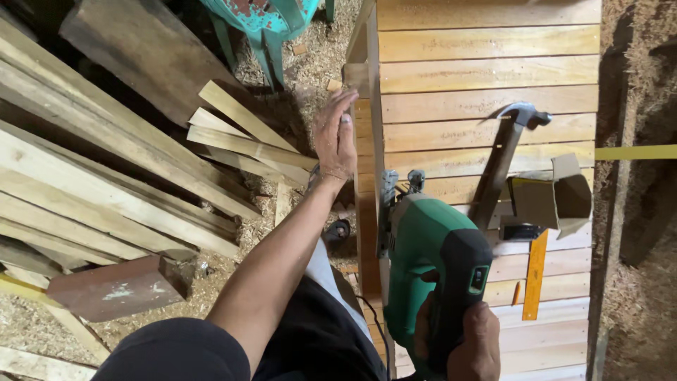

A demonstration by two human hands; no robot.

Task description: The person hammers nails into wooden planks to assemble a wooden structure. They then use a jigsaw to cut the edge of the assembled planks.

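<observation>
My right hand (462, 342) grips the black handle of a green jigsaw (427, 243), which rests on the left edge of a slatted wooden panel (486, 67). Its metal base points away from me along that edge. My left hand (336, 137) lies flat, fingers together, on the panel's left side rail ahead of the saw, holding nothing.
A claw hammer (504, 155), an open cardboard box (557, 194), an orange ruler (534, 275) and a pencil lie on the slats. Loose planks (106, 169) and short offcuts (243, 137) pile up at left on sawdust. A teal chair (264, 25) stands at the back.
</observation>
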